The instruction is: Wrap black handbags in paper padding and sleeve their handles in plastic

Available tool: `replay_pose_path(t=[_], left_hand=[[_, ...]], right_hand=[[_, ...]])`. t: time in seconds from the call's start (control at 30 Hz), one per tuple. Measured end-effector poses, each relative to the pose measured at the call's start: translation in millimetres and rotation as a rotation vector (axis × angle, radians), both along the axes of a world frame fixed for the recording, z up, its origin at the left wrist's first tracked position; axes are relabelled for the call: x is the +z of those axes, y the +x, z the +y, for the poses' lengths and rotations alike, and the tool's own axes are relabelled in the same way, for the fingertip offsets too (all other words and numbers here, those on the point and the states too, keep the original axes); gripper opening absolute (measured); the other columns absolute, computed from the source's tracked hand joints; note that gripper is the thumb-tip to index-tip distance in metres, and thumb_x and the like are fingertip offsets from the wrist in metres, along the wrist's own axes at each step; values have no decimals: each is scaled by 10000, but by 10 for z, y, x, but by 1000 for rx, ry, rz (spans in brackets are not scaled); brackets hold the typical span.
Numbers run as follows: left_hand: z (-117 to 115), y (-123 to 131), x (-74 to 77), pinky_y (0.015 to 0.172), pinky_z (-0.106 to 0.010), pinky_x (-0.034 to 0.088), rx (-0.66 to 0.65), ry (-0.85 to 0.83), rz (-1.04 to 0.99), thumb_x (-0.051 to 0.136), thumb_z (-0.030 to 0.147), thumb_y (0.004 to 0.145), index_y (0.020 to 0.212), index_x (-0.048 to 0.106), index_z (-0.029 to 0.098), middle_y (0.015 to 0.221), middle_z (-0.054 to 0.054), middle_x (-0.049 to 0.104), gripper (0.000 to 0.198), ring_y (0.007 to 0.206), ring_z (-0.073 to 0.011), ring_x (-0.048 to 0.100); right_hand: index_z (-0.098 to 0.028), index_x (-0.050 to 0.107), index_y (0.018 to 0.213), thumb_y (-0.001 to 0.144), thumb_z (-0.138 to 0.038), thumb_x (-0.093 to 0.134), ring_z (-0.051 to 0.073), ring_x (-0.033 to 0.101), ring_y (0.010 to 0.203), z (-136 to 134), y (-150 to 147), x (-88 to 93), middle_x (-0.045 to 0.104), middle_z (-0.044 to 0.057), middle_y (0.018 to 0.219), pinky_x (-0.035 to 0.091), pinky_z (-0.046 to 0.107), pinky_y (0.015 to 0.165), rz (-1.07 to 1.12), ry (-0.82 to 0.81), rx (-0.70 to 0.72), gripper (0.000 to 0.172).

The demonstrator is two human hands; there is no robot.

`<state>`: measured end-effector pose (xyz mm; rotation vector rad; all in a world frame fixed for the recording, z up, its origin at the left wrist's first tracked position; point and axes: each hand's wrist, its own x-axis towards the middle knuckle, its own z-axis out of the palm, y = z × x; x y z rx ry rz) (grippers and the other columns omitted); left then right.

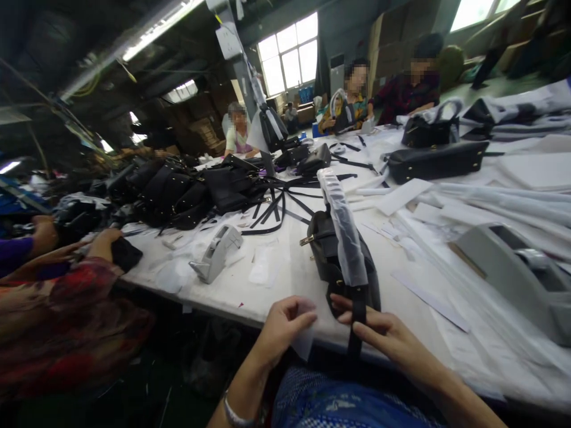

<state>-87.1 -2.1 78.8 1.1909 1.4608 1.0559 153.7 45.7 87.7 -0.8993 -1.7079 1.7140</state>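
Note:
A black handbag (322,245) stands on the white table in front of me. Its raised handle (345,229) is wrapped in translucent white film. A black strap (358,309) hangs from the bag's near end over the table edge. My right hand (395,337) has this strap between its fingers and thumb. Just left of the bag, my left hand (285,326) pinches a thin translucent sheet (304,343) between thumb and fingers, apart from the bag.
Grey tape dispensers (218,252) stand left and right of the bag. Black bags (178,190) are heaped at the left, with loose black straps (285,202) beside them. White sheets and strips cover the right side. A co-worker's arm (104,246) reaches in from the left; other people sit across the table.

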Motion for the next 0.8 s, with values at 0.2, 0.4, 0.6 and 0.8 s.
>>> replay_pose_path(t=[0.2, 0.4, 0.6, 0.8], left_hand=[[-224, 438, -2, 793, -285, 494, -164, -40, -105, 735, 332, 810, 941, 759, 142, 927, -69, 757, 232, 877, -215, 675], [-94, 528, 105, 920, -342, 515, -55, 51, -243, 684, 356, 862, 1042, 767, 167, 1090, -103, 757, 274, 1057, -263, 680], [-196, 408, 5, 783, -281, 539, 1, -24, -214, 745, 329, 811, 922, 775, 171, 923, -81, 786, 195, 849, -210, 720], [-390, 260, -92, 668, -233, 518, 117, -45, -198, 815, 305, 724, 803, 741, 152, 772, -51, 765, 187, 707, -162, 694]], right_hand=[[-242, 773, 1097, 851, -506, 687, 316, 615, 1190, -30, -46, -133, 718, 94, 1192, 421, 465, 1092, 5, 34, -177, 371], [-251, 770, 1102, 882, -481, 658, 289, 618, 1176, -49, -56, -60, 706, 85, 1212, 432, 435, 1077, 3, 69, -118, 338], [-250, 757, 1134, 916, -429, 627, 248, 634, 1078, 18, 100, 127, 705, 79, 1159, 484, 351, 966, -140, 206, 78, 310], [-188, 789, 946, 862, -431, 696, 155, 612, 683, 48, 142, 33, 706, 54, 865, 499, 252, 608, -74, 7, 41, 273]])
